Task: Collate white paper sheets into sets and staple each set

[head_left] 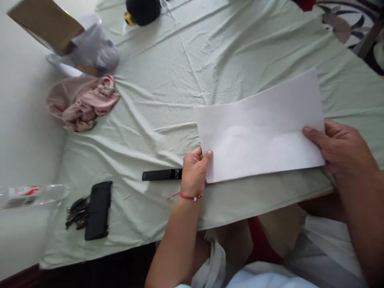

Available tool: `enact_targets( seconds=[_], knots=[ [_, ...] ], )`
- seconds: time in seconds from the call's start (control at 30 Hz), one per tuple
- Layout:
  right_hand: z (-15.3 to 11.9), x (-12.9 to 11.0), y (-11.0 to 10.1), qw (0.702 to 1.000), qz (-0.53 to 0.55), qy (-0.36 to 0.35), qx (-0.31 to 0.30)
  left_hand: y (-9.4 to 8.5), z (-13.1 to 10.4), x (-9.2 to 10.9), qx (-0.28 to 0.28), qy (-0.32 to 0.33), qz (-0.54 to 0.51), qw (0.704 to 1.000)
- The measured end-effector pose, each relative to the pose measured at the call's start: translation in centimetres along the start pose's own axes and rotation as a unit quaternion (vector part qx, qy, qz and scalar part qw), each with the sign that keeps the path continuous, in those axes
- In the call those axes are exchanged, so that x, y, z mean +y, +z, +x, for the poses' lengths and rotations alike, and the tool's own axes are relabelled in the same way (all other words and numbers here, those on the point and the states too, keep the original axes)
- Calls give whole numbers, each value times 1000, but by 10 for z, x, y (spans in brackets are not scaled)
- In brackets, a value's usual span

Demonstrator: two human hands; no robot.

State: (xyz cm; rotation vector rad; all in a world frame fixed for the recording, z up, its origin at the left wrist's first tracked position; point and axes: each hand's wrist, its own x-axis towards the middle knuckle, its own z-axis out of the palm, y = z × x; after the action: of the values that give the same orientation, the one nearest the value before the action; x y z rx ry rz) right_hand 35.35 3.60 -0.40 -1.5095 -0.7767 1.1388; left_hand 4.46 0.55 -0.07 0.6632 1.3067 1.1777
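Note:
A white sheet of paper (261, 132), seemingly more than one layer at its lower edge, is held over the table near its front edge. My left hand (195, 166) pinches its lower left corner, thumb on top, with a red string bracelet at the wrist. On the right side, my right hand (342, 146) grips the paper's edge, thumb on top and the other fingers hidden beneath. A black remote-like object (160, 175) lies on the cloth beside my left hand, its right end hidden behind that hand.
Pale green wrinkled cloth (150, 132) covers the table. At left are a black phone (99, 210), keys (77, 212), a plastic bottle (36, 196), pink fabric (87, 104) and a plastic bag (99, 50) with a cardboard piece (49, 24). A black round object (144, 11) sits at the back.

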Motion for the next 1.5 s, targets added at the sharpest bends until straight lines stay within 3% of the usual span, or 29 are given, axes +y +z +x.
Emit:
enact_targets(
  seconds=[0.17, 0.37, 0.47, 0.57, 0.77, 0.93, 1.1, 1.23, 1.4, 1.5],
  knots=[
    [-3, 1, 6, 998, -18, -55, 40, 0, 2, -3, 47, 3, 24, 999],
    [3, 2, 9, 988, -6, -113, 109, -3, 0, 5, -56, 6, 41, 998],
    [3, 3, 10, 988, 2, -122, 98, -6, 2, 2, -19, -8, 78, 997],
    [1, 3, 12, 989, 9, -116, 94, -6, 3, 0, 7, 5, 47, 999],
    [2, -2, 13, 985, 26, -131, 107, -4, -2, 9, -39, 11, 22, 999],
    [2, -1, 12, 986, 22, -139, 91, -5, -4, 8, -2, -26, 49, 998],
    [2, 0, 11, 988, 47, -124, 82, -3, -2, 6, 34, -18, 13, 999],
    [-1, -3, 11, 992, 42, -91, 72, -3, -1, 9, -4, -48, -70, 996],
    [-8, -5, 6, 999, 31, -30, -31, -6, -3, 12, -8, -57, -56, 997],
    [-9, -5, -2, 996, 25, 8, -86, -8, -4, 16, 4, -11, -21, 1000]
  ],
)
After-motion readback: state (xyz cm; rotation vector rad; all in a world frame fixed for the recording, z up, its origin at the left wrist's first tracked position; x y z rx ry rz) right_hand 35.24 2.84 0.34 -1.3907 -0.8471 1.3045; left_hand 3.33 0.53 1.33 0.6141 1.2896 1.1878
